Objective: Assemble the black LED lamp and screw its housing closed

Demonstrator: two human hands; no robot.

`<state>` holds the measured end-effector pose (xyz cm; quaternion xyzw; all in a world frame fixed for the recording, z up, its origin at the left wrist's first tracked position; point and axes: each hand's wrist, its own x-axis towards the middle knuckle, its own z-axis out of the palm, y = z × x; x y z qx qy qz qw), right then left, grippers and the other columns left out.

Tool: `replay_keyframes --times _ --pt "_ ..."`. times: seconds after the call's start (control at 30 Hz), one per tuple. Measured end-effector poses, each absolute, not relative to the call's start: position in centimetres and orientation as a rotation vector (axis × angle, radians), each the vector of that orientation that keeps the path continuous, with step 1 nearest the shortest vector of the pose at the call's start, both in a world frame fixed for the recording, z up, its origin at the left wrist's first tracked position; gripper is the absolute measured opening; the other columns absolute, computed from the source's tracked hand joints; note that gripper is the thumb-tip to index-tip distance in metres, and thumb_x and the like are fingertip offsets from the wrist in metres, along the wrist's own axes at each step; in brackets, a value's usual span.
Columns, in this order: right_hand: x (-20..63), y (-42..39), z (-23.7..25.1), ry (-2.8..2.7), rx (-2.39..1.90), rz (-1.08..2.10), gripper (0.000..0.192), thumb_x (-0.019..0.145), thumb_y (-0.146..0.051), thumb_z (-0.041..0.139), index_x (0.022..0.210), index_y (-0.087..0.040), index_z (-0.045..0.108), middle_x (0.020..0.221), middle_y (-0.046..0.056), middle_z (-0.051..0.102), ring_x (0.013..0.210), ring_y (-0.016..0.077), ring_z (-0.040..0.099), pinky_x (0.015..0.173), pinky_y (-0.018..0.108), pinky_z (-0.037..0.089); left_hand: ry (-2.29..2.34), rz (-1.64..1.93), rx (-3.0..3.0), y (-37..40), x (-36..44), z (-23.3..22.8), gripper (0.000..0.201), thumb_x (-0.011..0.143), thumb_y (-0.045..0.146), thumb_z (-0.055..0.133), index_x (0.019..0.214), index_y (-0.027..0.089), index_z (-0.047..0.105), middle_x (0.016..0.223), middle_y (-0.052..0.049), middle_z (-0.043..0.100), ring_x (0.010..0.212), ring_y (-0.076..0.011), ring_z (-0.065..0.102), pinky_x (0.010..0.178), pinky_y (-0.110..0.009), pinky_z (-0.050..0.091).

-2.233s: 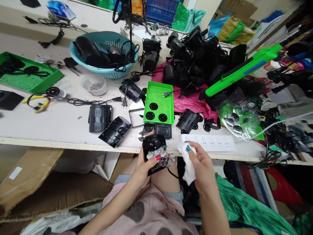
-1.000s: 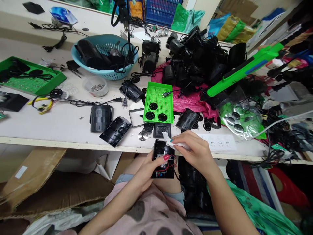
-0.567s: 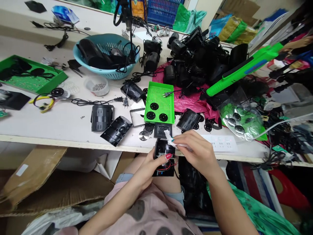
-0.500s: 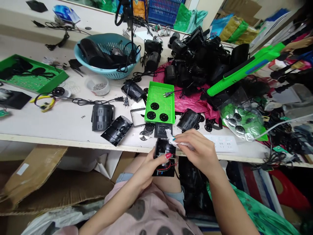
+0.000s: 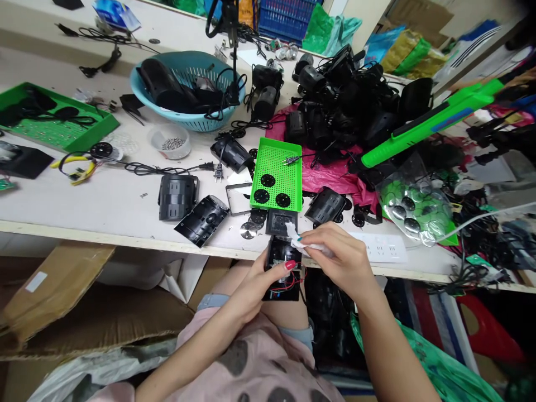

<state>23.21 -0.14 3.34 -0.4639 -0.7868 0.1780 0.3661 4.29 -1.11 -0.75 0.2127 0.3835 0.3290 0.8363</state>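
My left hand [image 5: 262, 277] is closed round a black plastic housing [image 5: 281, 292], with the thumb lying across its top. Red wires [image 5: 285, 286] show inside this open housing, which sits over my lap at the table's edge. Between the thumb and fingers of my right hand [image 5: 339, 251] is a crumpled white tissue [image 5: 299, 241], close above the housing's far end; whether it touches is unclear. A flat square black part [image 5: 281, 222] lies just beyond, by the near end of a green perforated tray [image 5: 275, 148] holding several black discs and a plug.
Black housing shells [image 5: 202, 220] lie to the left, another shell [image 5: 326, 205] to the right. A white power strip [image 5: 384, 247] is by my right forearm. Further back stand a blue basket [image 5: 188, 120], a tub of screws [image 5: 170, 142] and a heap of black lamps [image 5: 347, 100]. A green-handled tool [image 5: 431, 123] juts in.
The whole view has shifted slightly. Both hands keep nearly the same pose, the left on the housing and the right on the tissue.
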Motion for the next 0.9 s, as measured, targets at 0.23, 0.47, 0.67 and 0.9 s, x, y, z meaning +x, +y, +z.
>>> replay_keyframes --times 0.23,0.47,0.67,0.9 --pt "23.3 0.1 3.5 -2.012 -1.194 0.484 0.015 0.093 -0.01 0.061 0.102 -0.022 0.066 0.094 0.004 0.072 0.086 0.0188 0.063 0.075 0.034 0.053 0.822 0.675 0.486 -0.9 4.1 -0.3 0.054 0.075 0.038 0.082 0.125 0.023 0.066 0.111 -0.005 0.076 0.127 -0.0304 0.057 0.106 -0.036 0.044" --pt "22.8 -0.1 3.0 -1.974 -1.274 0.577 0.012 0.094 -0.012 0.061 0.099 -0.021 0.067 0.093 0.003 0.071 0.088 0.0171 0.063 0.078 0.03 0.051 0.809 0.656 0.388 -1.4 4.2 -0.8 0.061 0.077 0.034 0.081 0.132 0.02 0.06 0.113 -0.007 0.075 0.127 -0.0292 0.057 0.106 -0.036 0.045" --pt "23.8 -0.9 2.3 -1.401 -1.544 0.479 0.018 0.096 -0.03 0.06 0.112 -0.027 0.068 0.106 0.003 0.07 0.091 0.0198 0.065 0.077 0.031 0.05 0.823 0.623 0.378 -1.2 3.9 -1.1 0.059 0.073 0.038 0.082 0.125 0.017 0.063 0.112 -0.01 0.075 0.108 -0.0307 0.068 0.093 -0.037 0.051" --pt "24.3 1.4 3.7 -1.524 -1.681 0.913 0.039 0.101 -0.042 0.034 0.116 -0.025 0.066 0.119 0.006 0.062 0.117 0.0249 0.055 0.107 0.043 0.037 0.789 0.557 0.482 -1.3 4.4 -0.3 0.053 0.07 0.032 0.084 0.119 0.019 0.067 0.122 -0.01 0.072 0.119 -0.0331 0.062 0.093 -0.036 0.05"
